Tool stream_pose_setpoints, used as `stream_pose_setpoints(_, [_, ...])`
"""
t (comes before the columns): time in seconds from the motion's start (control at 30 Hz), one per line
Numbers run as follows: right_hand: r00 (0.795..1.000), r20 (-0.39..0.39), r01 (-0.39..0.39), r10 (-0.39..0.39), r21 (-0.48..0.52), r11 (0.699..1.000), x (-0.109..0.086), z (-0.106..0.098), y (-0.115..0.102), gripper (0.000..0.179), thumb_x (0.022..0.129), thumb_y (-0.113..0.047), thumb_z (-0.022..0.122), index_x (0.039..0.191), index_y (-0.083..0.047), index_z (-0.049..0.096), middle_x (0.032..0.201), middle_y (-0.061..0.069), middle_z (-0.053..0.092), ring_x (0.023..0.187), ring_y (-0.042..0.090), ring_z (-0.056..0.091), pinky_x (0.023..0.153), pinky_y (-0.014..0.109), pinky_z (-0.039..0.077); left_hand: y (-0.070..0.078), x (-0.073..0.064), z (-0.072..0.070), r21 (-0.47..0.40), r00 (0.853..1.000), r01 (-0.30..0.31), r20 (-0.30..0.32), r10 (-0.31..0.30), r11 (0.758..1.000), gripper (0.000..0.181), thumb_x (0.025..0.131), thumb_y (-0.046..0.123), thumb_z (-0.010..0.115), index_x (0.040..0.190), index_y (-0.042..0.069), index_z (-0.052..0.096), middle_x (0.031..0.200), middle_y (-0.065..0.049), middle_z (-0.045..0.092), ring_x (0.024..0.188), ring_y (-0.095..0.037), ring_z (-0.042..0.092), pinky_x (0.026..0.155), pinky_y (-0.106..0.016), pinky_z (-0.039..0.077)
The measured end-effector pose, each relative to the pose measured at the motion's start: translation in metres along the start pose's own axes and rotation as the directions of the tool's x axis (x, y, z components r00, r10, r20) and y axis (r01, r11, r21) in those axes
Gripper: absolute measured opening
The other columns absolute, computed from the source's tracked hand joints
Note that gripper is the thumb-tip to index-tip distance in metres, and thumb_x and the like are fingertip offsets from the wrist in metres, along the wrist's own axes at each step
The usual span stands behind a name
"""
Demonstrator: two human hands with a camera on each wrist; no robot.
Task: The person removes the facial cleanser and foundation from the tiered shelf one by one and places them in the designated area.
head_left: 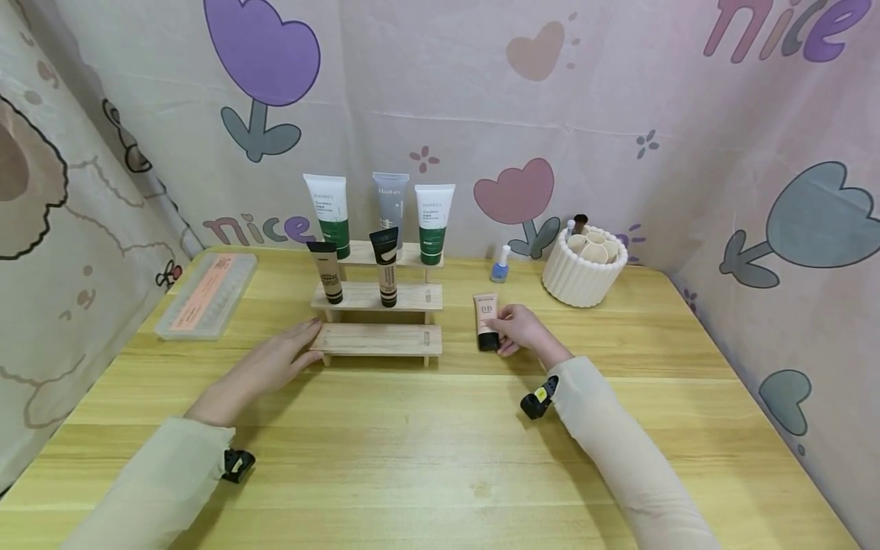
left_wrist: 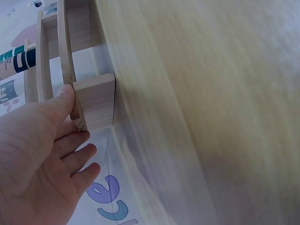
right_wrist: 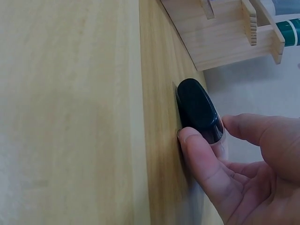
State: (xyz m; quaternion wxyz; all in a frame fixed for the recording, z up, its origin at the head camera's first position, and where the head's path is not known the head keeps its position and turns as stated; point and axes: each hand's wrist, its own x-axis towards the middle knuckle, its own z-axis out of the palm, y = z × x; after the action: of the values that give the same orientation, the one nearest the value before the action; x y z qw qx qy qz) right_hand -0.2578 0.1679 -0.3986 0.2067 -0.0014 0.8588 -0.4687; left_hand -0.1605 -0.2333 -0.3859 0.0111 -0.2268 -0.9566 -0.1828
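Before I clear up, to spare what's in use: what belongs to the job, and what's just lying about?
Likely the job:
wooden stand
BB tube in right hand
five standing tubes

Apparently lying about:
blue bottle
white holder
flat case

A small pale-pink tube (head_left: 485, 308) lettered "BB", its glossy black cap closed and pointing toward the person, is pinched in the right hand (head_left: 520, 328). Near its left, apart, a pale wooden stand (head_left: 374, 338) sits upright, rising backward in three steps; the left hand (head_left: 278, 363) grips its lowest step's left end.
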Motion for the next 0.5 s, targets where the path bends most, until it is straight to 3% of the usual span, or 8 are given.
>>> stream_pose_setpoints(0.5, [1.0,0.003,0.014,-0.014,0.001,1.0,-0.0034,-0.0033,-0.0006,0.037,0.093,-0.016,0.055,0.118,0.008,0.043,0.077,0.013,0.054,0.053,0.02,0.061,0.054,0.033,0.057,-0.0007,0.0004,-0.0001,0.005,1.0,0.013,0.018,-0.013,1.0,0.054,0.096,0.022,0.052,0.135,-0.011,0.036,0.138,-0.031,0.032,0.124,-0.047,0.032,0.102,-0.056,0.026])
